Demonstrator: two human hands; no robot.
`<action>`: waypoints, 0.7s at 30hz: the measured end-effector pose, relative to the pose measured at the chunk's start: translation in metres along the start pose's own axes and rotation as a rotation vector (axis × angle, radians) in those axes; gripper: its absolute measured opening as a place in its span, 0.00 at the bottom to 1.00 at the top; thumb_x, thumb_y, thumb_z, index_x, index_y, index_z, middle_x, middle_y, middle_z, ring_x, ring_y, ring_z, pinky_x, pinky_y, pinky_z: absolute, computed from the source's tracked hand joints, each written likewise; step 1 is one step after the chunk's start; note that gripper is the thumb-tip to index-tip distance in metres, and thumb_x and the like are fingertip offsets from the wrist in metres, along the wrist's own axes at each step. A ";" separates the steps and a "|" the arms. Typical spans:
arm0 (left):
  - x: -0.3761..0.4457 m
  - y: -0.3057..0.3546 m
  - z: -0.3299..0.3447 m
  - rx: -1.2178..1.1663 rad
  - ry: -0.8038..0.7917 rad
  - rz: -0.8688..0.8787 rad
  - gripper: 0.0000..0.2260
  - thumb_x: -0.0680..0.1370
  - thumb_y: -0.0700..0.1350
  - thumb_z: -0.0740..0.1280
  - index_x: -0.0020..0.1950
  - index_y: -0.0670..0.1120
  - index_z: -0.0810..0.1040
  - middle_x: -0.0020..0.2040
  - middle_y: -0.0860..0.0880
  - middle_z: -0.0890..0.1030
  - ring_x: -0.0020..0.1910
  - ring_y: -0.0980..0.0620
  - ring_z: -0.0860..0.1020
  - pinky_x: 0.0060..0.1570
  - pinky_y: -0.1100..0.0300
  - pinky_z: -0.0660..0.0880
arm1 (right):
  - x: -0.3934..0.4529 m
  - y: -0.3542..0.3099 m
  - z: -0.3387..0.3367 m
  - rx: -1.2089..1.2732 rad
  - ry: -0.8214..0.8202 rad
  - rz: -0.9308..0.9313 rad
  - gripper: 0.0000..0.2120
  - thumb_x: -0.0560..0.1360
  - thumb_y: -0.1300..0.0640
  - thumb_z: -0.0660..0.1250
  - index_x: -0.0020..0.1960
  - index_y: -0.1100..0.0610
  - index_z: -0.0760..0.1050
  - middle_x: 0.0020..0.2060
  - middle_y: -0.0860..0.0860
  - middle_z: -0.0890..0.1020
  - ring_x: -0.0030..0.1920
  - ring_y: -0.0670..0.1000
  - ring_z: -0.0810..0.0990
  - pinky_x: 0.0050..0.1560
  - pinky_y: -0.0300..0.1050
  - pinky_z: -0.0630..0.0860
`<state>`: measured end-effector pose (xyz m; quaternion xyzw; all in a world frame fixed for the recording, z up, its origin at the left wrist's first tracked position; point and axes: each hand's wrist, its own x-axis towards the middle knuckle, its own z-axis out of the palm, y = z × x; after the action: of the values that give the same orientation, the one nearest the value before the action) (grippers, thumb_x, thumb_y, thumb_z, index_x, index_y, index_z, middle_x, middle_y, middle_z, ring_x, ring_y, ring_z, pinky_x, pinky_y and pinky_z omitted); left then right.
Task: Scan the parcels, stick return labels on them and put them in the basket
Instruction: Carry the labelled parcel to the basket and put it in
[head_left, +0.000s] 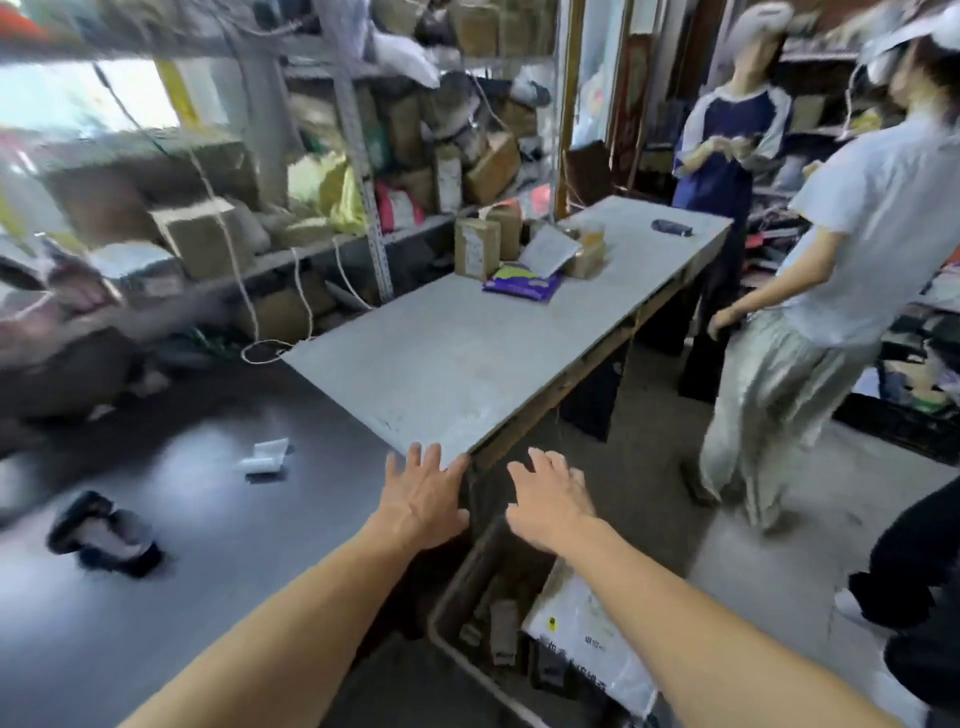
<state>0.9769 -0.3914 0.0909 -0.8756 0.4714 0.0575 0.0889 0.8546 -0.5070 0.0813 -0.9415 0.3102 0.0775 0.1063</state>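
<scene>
Both my arms reach forward with nothing in them. My left hand (423, 496) hovers at the near corner of the grey table (447, 364), fingers spread. My right hand (550, 499) is held out beside it, fingers straight, above the basket (457, 582) on the floor. A white parcel bag (587, 634) with printed text lies in the basket. Several parcels (524, 249) stand at the far part of the table: brown boxes, a white envelope and a purple bag (522, 283). A handheld scanner (98, 535) stands on the dark shiny table (182, 545) at my left. Small white labels (265, 457) lie there too.
Metal shelves (358, 156) packed with boxes and bags fill the left and back. Two people (810, 291) stand at the right of the grey table. A dark small object (671, 227) lies at the table's far end. Another person's dark leg (904, 561) is at the right edge.
</scene>
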 end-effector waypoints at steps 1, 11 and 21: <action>-0.021 -0.021 -0.007 -0.016 0.010 -0.049 0.31 0.78 0.59 0.62 0.78 0.53 0.57 0.76 0.43 0.61 0.75 0.39 0.58 0.72 0.38 0.55 | -0.005 -0.026 -0.009 -0.006 0.002 -0.051 0.26 0.79 0.50 0.60 0.75 0.53 0.62 0.77 0.57 0.59 0.76 0.61 0.56 0.72 0.61 0.61; -0.287 -0.224 0.023 -0.241 -0.103 -0.770 0.26 0.78 0.54 0.65 0.73 0.47 0.64 0.71 0.43 0.67 0.72 0.39 0.64 0.67 0.41 0.64 | -0.079 -0.297 -0.013 -0.127 -0.102 -0.632 0.27 0.77 0.49 0.61 0.75 0.54 0.64 0.70 0.55 0.68 0.70 0.60 0.67 0.67 0.54 0.69; -0.424 -0.342 0.056 -0.356 -0.121 -1.146 0.26 0.80 0.53 0.63 0.76 0.47 0.61 0.72 0.43 0.65 0.72 0.40 0.63 0.68 0.41 0.64 | -0.101 -0.503 0.018 -0.168 -0.241 -0.991 0.22 0.76 0.52 0.61 0.68 0.57 0.67 0.63 0.57 0.73 0.63 0.60 0.73 0.61 0.52 0.74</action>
<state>1.0291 0.1503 0.1487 -0.9867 -0.0985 0.1283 -0.0155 1.0750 -0.0509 0.1620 -0.9651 -0.1949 0.1506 0.0893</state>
